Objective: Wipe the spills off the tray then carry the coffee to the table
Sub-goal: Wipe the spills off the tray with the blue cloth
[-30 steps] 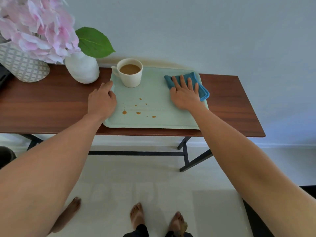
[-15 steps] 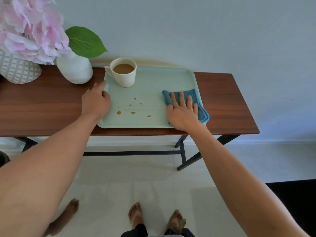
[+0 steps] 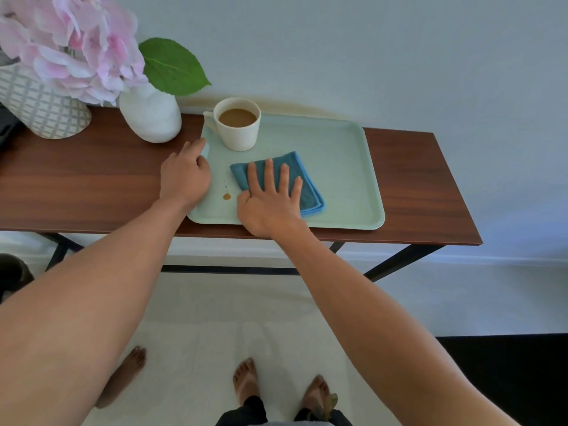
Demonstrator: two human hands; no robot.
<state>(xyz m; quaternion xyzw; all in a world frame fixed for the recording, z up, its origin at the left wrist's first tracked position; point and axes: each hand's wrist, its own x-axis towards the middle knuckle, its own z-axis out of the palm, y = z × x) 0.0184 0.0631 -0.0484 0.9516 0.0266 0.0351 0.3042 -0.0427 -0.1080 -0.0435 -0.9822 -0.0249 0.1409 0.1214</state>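
1. Sliding leftward since a moment ago, the right hand (image 3: 270,198) presses flat, fingers spread, on the soft folded blue cloth (image 3: 302,182).
2. Left of it, brown coffee drops (image 3: 226,196) remain.
3. Left hand (image 3: 184,176), loosely curled, steadies the pale green plastic tray (image 3: 353,179), probably light and slippery.
4. Beyond both hands stands the full white ceramic cup (image 3: 238,130); take its handle, level.

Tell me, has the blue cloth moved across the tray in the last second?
Yes. The blue cloth, under the right hand, has slid from the tray's right edge leftward toward the coffee cup, covering most of the spills.
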